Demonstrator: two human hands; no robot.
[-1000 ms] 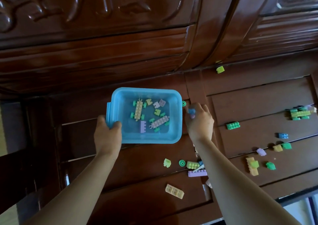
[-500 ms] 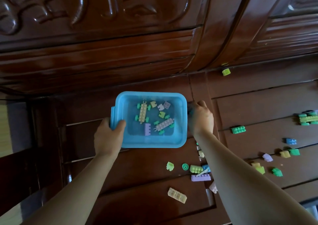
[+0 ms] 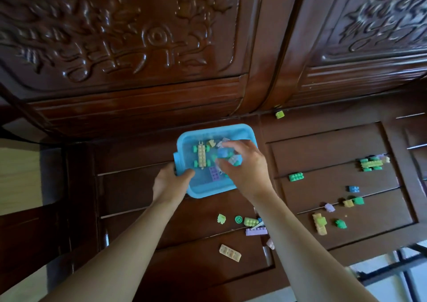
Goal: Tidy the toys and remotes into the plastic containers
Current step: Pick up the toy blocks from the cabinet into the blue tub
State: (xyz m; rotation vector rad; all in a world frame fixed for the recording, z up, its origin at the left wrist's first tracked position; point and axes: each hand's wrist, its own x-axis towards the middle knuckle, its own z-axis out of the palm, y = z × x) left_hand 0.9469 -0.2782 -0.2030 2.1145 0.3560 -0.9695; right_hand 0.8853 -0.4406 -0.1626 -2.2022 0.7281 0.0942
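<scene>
Carved dark-wood back panel (image 3: 129,38) above, slatted worktop (image 3: 323,149) below it. Blue plastic container (image 3: 208,192) sits on the worktop near the back, several bricks already inside. Left hand (image 3: 169,182) grips its near-left corner, thumb over the rim. Right hand (image 3: 245,165) hangs over the container, fingers curled round a few blue and lilac bricks (image 3: 223,152). Step, as judged: dropping a handful in. Next calls for release, then a reach right, where the green brick (image 3: 296,176), cream plate (image 3: 230,252) and many others lie loose.

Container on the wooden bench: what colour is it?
The container is light blue, slightly translucent plastic. The head view, the only view, shows it clearly.
</scene>
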